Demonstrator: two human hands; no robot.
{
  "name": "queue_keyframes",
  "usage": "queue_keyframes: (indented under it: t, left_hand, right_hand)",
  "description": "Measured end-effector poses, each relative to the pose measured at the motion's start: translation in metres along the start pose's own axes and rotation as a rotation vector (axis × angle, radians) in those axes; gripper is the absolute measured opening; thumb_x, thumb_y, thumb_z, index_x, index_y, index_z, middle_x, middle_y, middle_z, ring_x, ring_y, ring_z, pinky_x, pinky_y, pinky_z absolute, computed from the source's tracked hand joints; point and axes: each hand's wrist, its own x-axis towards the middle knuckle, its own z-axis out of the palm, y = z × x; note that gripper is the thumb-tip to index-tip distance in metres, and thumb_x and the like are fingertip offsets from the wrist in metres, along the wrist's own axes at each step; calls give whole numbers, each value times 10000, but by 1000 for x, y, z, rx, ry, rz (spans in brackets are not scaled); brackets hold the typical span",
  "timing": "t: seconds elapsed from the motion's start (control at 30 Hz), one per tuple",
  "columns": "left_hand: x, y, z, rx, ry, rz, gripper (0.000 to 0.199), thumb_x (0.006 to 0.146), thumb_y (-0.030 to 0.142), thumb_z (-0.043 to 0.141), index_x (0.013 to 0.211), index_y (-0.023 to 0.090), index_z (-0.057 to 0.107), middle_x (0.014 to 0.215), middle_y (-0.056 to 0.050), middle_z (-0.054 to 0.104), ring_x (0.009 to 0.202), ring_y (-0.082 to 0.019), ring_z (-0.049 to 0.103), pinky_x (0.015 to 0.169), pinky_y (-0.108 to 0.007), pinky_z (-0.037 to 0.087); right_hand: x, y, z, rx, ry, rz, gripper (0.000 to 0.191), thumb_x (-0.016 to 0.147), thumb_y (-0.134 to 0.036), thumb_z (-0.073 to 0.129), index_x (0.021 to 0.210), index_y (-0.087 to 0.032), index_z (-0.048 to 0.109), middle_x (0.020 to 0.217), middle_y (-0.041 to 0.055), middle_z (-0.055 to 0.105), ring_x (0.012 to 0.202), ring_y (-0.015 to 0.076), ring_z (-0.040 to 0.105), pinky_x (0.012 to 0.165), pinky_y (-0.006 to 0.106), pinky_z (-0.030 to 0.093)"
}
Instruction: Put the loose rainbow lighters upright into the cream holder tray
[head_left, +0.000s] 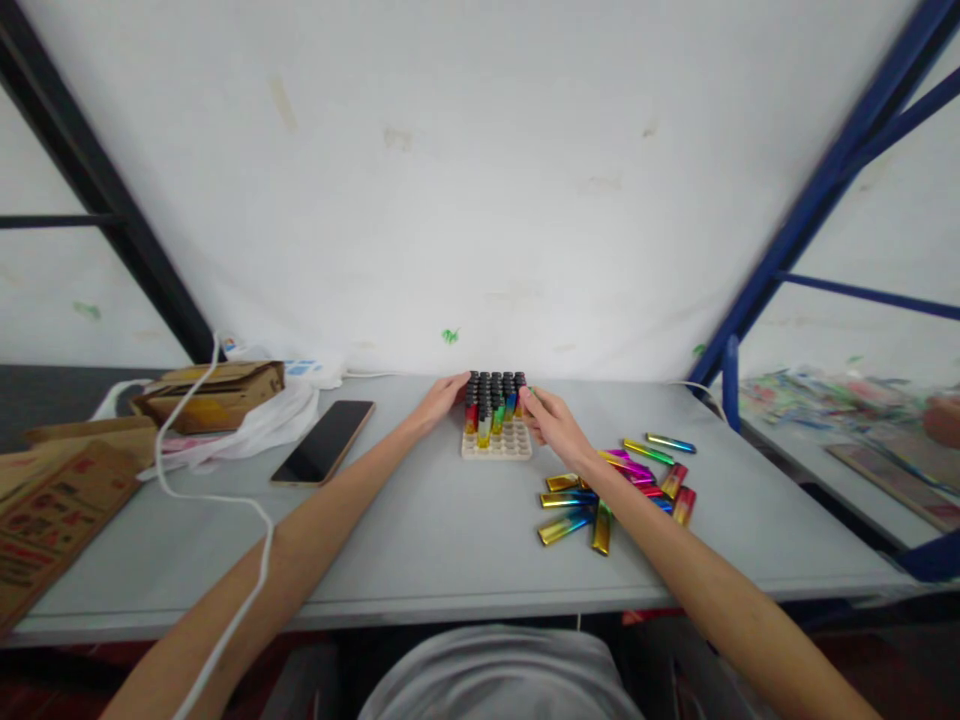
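A cream-coloured holder (pixel 496 451) with rows of holes stands near the back of the table. Slim, shiny, lighter-like cases (pixel 484 428) in mixed colours stand upright in it, their black tops packed close together. Its front and right holes show bare. My left hand (pixel 444 397) rests against the rear left side of the upright cases, fingers stretched out. At the right side of the holder, my right hand (pixel 551 422) has its fingers pinched together; a bit of green shows at the fingertips, but the piece is mostly hidden. Loose shiny cases (pixel 568 525) lie around my right forearm.
A phone (pixel 324 443) lies left of my left forearm. Farther left are cardboard boxes (pixel 217 395), white plastic bags (pixel 251 437) and a white cable (pixel 217 495) crossing the view. Blue frame bars (pixel 795 235) rise at right; beyond them is another person's hand (pixel 943 420) near wrapped items.
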Motion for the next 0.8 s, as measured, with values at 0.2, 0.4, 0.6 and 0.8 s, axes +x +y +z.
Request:
queue_keyframes:
  t: [0.2, 0.4, 0.6, 0.8]
  left_hand:
    - [-1, 1, 1, 18, -2, -3, 616, 705, 687, 732, 998, 147, 768, 1057, -98, 781, 1094, -296, 656, 1015, -404, 465]
    - [1, -1, 0, 16, 19, -3, 568, 749, 650, 727, 1000, 143, 774, 1026, -98, 786, 1086, -289, 659, 1032, -412, 456]
    - [0, -1, 1, 1, 13, -2, 540, 769, 627, 720, 1008, 145, 769, 1025, -99, 787, 1117, -289, 648, 1048, -420, 445]
    - [1, -1, 0, 8, -11, 10, 568, 734, 655, 720, 979, 145, 769, 1056, -96, 782, 1114, -295, 643, 1048, -422, 440]
  right_hand:
    - [-1, 11, 4, -342, 179, -163, 482, 884, -557, 522, 576, -219, 370, 561, -46, 291, 546, 108, 293, 519, 268, 216]
    - [-2, 13, 6, -440, 169, -189, 403, 872, -473, 499, 581, -213, 396, 570, -43, 329, 561, 114, 336, 547, 264, 247]
    - [-7, 3, 1, -358, 8, -212, 395, 999, -570, 415, 807, -230, 481, 628, -45, 492, 558, 137, 460, 576, 261, 381]
    - [-6, -6, -8, -711, -80, -431, 440, 1020, -563, 402, 758, -220, 488, 760, 15, 563, 719, 166, 522, 685, 278, 405]
